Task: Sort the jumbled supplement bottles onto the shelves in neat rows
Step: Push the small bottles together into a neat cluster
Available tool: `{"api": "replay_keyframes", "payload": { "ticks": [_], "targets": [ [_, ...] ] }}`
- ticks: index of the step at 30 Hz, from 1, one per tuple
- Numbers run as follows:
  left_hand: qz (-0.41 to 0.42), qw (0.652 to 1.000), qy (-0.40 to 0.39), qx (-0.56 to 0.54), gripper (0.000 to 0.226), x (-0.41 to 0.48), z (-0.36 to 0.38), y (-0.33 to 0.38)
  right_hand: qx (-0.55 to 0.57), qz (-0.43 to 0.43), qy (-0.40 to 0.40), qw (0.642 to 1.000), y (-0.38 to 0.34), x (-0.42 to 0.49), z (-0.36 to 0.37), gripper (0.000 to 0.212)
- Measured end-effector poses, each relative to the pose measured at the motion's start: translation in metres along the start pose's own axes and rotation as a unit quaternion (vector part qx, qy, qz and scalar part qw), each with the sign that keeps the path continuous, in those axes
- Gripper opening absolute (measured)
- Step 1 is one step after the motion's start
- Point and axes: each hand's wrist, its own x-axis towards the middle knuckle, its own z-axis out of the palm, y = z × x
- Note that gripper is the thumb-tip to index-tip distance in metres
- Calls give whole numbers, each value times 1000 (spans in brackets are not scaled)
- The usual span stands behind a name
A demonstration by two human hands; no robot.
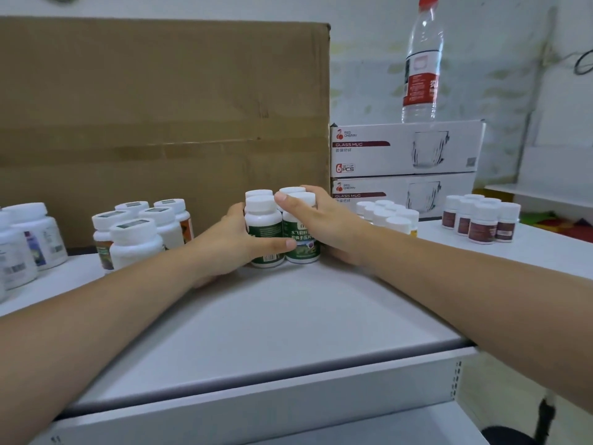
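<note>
Fingers [316, 192] of left hand [227, 242] and right hand [330, 220] clasp green-label bottles [264, 226] between.

left hand [231, 239] and right hand [321, 220] bare; forearms bare to the frame edge; nails short

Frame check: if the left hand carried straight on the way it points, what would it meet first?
The green-label bottles that the left hand now grips. Beyond them is the right hand, then probably the lower glass mug box, though depth is unclear.
</note>
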Motion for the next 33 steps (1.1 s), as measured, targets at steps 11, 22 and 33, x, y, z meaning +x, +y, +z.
{"api": "replay_keyframes", "payload": {
  "ticks": [11, 22, 33],
  "targets": [
    [6, 998, 27, 57, 81, -8, 3, 5, 30, -5, -2, 1000, -1, -10, -5, 90],
    [-7, 999, 13, 50, 40, -9, 4, 8, 27, -3, 6, 1000, -3, -10, -4, 108],
    [-31, 997, 37, 64, 84, -9, 5, 8, -35, 11, 14, 999, -10, -18, -6, 86]
  ]
}}
